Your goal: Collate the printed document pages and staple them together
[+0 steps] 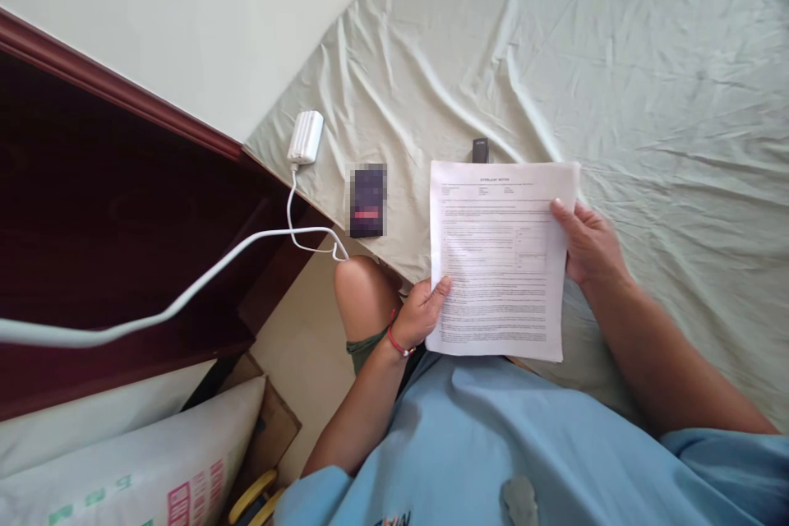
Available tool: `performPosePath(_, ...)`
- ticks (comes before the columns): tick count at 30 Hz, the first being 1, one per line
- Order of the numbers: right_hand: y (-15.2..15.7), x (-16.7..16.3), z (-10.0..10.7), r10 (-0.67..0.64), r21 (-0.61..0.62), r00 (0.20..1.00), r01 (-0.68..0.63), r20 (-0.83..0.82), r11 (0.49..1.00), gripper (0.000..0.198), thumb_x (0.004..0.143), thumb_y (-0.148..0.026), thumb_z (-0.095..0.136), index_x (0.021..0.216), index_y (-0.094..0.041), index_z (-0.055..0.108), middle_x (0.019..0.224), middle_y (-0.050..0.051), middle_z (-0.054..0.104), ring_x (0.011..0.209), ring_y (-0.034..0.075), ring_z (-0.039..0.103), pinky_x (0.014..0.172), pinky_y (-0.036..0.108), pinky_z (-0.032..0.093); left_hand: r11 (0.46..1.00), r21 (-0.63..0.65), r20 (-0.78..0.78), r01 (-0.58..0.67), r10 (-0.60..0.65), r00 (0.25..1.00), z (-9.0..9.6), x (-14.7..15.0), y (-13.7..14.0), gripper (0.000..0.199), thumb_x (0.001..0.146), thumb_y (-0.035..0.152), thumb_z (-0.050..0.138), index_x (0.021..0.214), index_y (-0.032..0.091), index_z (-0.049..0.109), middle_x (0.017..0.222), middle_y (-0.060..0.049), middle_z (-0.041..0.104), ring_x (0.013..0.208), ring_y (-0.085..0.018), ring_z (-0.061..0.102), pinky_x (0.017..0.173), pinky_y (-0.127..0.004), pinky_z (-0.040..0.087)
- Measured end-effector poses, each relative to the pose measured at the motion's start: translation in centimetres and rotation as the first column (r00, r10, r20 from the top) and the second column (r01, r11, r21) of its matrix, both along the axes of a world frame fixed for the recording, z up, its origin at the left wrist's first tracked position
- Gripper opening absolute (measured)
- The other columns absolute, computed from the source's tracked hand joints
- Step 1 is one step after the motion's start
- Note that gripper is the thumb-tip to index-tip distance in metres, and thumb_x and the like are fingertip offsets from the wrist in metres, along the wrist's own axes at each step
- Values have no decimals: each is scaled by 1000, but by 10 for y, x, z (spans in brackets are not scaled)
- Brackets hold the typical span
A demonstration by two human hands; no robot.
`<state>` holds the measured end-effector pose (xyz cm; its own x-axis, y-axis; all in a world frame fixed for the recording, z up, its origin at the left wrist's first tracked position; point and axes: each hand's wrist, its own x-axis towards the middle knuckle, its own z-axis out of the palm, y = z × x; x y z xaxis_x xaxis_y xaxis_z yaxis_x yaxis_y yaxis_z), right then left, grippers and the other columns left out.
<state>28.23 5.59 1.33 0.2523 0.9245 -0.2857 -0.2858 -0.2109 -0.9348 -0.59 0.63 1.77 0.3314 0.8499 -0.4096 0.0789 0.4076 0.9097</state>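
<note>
A stack of printed paper sheets (496,263) is held up in front of my blue shirt, its top page dense with small text and a box at the right. My left hand (422,308), with a red bracelet at the wrist, grips the lower left edge, thumb on top. On the upper right edge, my right hand (588,238) pinches the sheets, thumb in front and fingers behind. Just past the top edge of the sheets, a small dark object (480,150) sticks out, partly hidden by them.
A blurred-out dark phone-like object (367,201) lies on the pale green bed sheet (653,82). Left of it is a white charger-like block (306,137) with a white cable (203,292). Dark red wooden furniture (123,205) and a printed white sack (141,460) stand at the left.
</note>
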Motion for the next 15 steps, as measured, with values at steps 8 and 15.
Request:
performPosePath(8,4,15,-6,-167,146,958,135,235,980,44,77,-63,90,86,-27,67,78,-1,67,66,18,60,60,34,53,996,-44,-26,82,-84,996,2,-1,1,77,94,83,66,115,11,84,117,-17,85,108,-34,81,103,-49,63)
performPosePath(15,4,19,-15,-218,139,957,193,193,971,41,76,-60,91,84,-27,68,76,-1,66,63,18,58,59,33,50,983,-46,-45,180,-182,982,10,1,3,70,90,72,79,126,13,83,127,-17,84,123,-38,78,114,-52,59)
